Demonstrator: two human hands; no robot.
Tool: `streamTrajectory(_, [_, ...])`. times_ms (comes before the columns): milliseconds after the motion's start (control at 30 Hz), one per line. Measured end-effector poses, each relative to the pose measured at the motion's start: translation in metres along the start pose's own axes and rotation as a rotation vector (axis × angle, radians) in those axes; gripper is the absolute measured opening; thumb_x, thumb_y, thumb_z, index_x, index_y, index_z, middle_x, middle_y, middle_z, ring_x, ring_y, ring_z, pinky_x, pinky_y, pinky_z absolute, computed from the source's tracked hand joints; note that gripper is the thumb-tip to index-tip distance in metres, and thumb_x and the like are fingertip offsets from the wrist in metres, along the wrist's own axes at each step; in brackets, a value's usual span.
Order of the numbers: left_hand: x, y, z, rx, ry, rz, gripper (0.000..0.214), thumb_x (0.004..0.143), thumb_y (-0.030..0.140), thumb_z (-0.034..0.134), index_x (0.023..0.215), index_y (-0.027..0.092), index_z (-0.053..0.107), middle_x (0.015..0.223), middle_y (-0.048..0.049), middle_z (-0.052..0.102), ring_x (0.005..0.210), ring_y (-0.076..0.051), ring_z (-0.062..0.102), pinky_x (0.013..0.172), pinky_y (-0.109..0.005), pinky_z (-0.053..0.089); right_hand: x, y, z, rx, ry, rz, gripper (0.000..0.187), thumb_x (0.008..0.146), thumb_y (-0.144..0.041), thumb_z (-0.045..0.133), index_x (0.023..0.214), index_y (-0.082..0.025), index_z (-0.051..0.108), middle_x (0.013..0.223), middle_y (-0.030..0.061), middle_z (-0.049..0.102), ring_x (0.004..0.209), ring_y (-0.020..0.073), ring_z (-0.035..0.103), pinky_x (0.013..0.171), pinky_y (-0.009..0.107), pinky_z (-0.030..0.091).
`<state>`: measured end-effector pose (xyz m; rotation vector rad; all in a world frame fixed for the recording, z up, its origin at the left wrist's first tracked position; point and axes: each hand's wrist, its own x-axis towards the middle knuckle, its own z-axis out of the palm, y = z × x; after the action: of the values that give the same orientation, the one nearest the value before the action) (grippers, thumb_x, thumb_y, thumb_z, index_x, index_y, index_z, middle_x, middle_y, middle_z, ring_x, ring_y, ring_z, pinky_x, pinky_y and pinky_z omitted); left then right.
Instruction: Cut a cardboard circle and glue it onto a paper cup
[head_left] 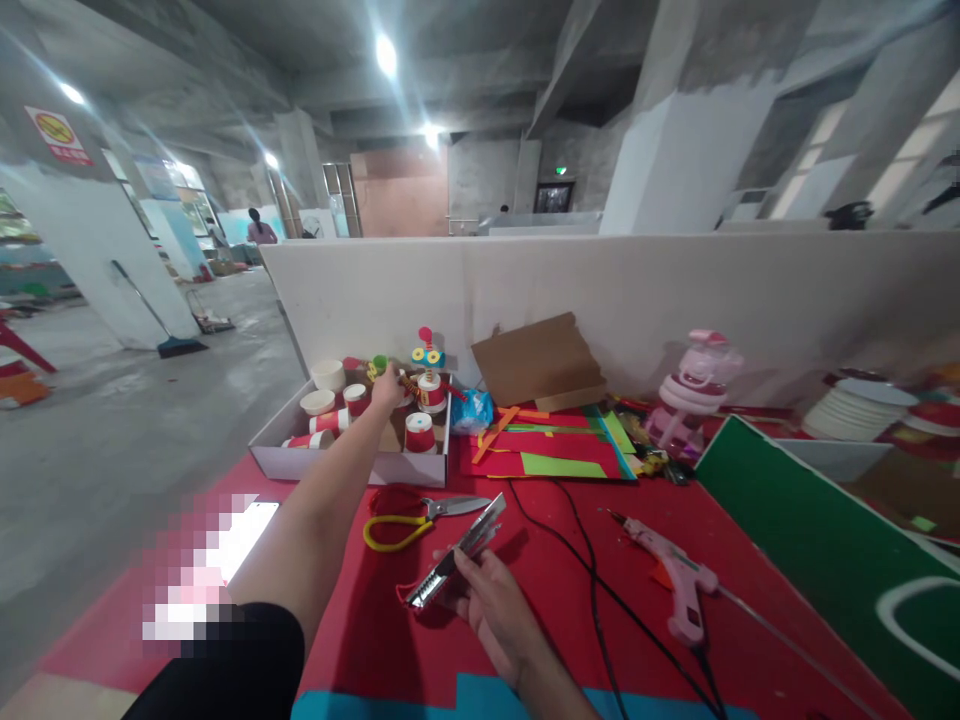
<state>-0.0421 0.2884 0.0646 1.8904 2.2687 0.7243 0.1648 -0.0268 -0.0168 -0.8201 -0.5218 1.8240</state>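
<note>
Head view: right hand (pixel 491 603) grips silver metal utility knife (pixel 466 543), angled away presumably for safety; left hand (pixel 388 389) over white cardboard box (pixel 409 469), grasp unclear.

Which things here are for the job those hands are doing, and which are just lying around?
Probably for the job:
cutter knife, in the right hand
box, where the left hand reaches in
paper cups, inside the box
scissors and glue gun, perhaps, though unheld

Seemingly just lying around:
pink bottle, on the table
broom, by a pillar
</note>
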Motion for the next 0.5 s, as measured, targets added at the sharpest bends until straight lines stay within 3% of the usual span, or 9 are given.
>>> streamTrajectory(200, [0.005, 0.001, -0.009, 0.068, 0.029, 0.038, 0.055, 0.081, 0.023, 0.059, 0.133, 0.021, 0.044, 0.121, -0.0180, 0.057, 0.095, -0.027, 0.066, 0.076, -0.033, 0.051, -0.001, 0.000, 0.000, -0.001, -0.003, 0.002, 0.052, 0.059, -0.049, 0.088, 0.091, -0.018, 0.060, 0.093, 0.0047, 0.072, 0.088, 0.0193, 0.067, 0.071, 0.029, 0.052])
streamTrajectory(500, [0.008, -0.005, -0.012, 0.165, -0.093, 0.144, 0.052, 0.077, 0.018, 0.063, 0.127, 0.025, 0.054, 0.107, -0.0099, 0.068, 0.098, -0.027, 0.066, 0.078, -0.031, 0.050, -0.001, 0.000, -0.001, 0.008, -0.010, -0.016, 0.052, 0.058, -0.047, 0.088, 0.089, -0.017, 0.059, 0.092, 0.0055, 0.073, 0.084, 0.0191, 0.067, 0.073, 0.032, 0.054])
